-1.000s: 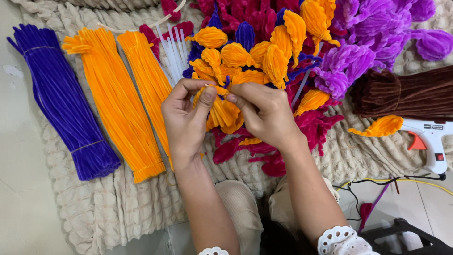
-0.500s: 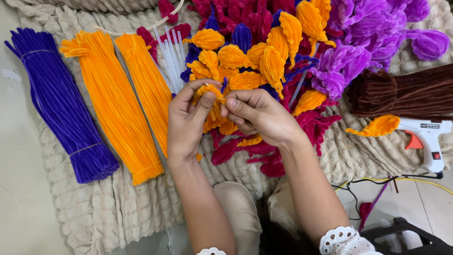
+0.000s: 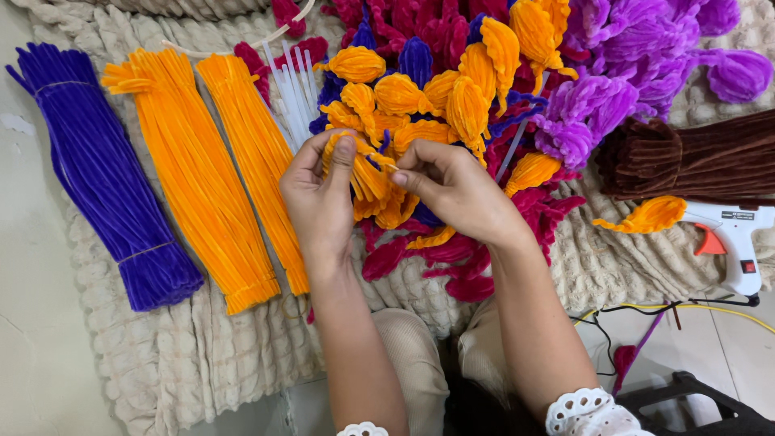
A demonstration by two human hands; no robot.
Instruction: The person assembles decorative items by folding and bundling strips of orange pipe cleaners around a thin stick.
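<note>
A cream, bumpy knitted blanket (image 3: 202,355) is spread over a pale floor (image 3: 32,339), and nearly all of it is covered in fuzzy craft stems. At the far left lies a tied bundle of purple chenille stems (image 3: 105,178); just beside it are two bundles of orange chenille stems (image 3: 210,178), side by side. A few thin white plastic sticks (image 3: 295,89) lie between the orange bundles and a heaped pile of folded orange, magenta and blue chenille petals (image 3: 452,89). Lilac fuzzy petals (image 3: 638,56) crowd the far right corner, and a dark brown bundle of stems (image 3: 694,157) lies below them. One loose orange petal (image 3: 642,216) rests touching the nozzle of a white glue gun with an orange trigger (image 3: 731,238), whose black and yellow cords (image 3: 670,307) trail over the floor tiles.

Above the pile's near edge, the left hand (image 3: 319,202) is closed around a small orange chenille petal cluster (image 3: 367,178), thumb pressing its top. The right hand (image 3: 452,190) pinches the same cluster from the other side with thumb and forefinger. White lace cuffs (image 3: 589,412) show at the wrists.
</note>
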